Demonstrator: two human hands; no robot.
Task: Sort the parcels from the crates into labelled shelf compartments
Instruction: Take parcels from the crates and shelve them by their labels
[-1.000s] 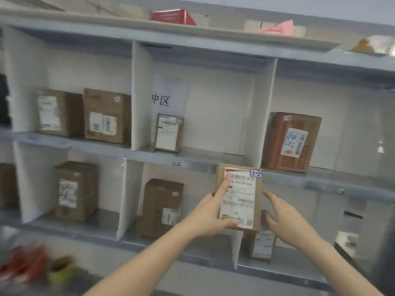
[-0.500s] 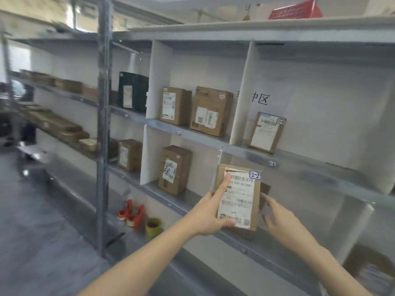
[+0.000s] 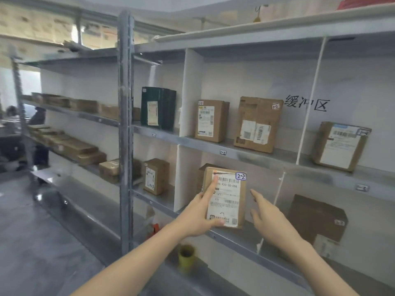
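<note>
Reaching forward at arm's length, the left grip is clasped round the lower left edge of a small brown cardboard parcel with a white shipping label. The forefinger is laid straight up the label, so the handwritten "2-2" sticker at the top corner shows plainly. The right grip hovers just beside the parcel's right edge, fingers spread and slack, holding nothing, probably ready to steady or nudge it.

The parcel stands upright at the front lip of the grey metal shelf, right of a white divider panel. Whether it rests on the ledge I cannot tell. Behind it another plain brown box sits in that compartment. The small edge tag above reads "1-2", so this bay is likely 2-2.
</note>
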